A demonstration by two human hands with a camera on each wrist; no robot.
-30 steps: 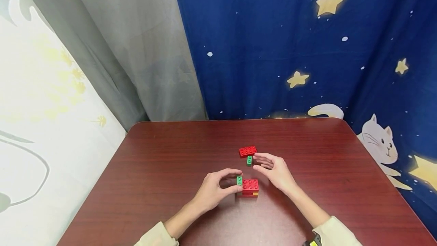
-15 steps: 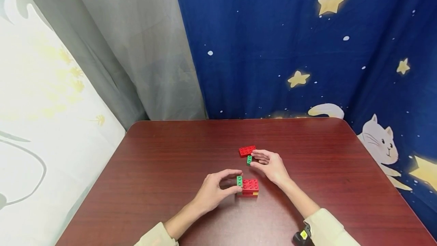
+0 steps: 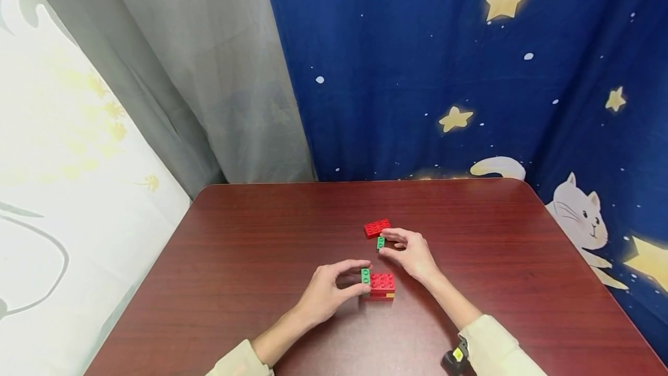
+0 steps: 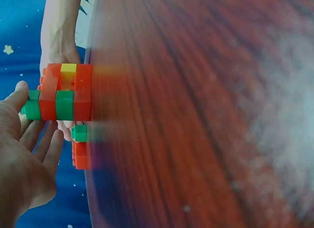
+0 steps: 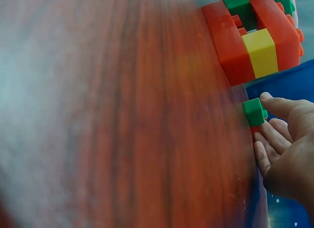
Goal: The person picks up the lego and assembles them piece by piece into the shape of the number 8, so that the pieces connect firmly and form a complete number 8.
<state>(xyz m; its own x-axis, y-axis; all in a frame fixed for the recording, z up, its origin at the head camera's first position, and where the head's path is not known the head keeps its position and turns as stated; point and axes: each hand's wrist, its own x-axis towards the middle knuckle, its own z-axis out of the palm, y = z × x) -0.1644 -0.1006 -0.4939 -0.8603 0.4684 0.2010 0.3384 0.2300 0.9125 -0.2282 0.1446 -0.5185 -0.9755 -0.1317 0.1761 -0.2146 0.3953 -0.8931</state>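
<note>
My left hand (image 3: 326, 289) is at the left end of a stack of toy building bricks (image 3: 383, 283), thumb and forefinger on opposite ends of the green brick (image 3: 366, 276) on top. Red layers, another green brick (image 4: 65, 105) and a yellow brick (image 5: 260, 52) make up the rest of the stack. Farther back, my right hand (image 3: 414, 257) pinches a small two-stud green brick (image 5: 253, 111) between thumb and fingers, close to the table surface. Just behind it lies a loose red brick (image 3: 377, 228), partly covered by the fingertips in the head view.
The dark red-brown wooden table (image 3: 261, 237) has its far edge in front of a blue star-patterned curtain (image 3: 396, 74). A grey curtain (image 3: 224, 74) hangs at the back left. A black device (image 3: 455, 360) sits at the right wrist.
My right hand has moved left, and its thumb and fingers have come around the small green brick. The left hand and the stack stay where they were.
</note>
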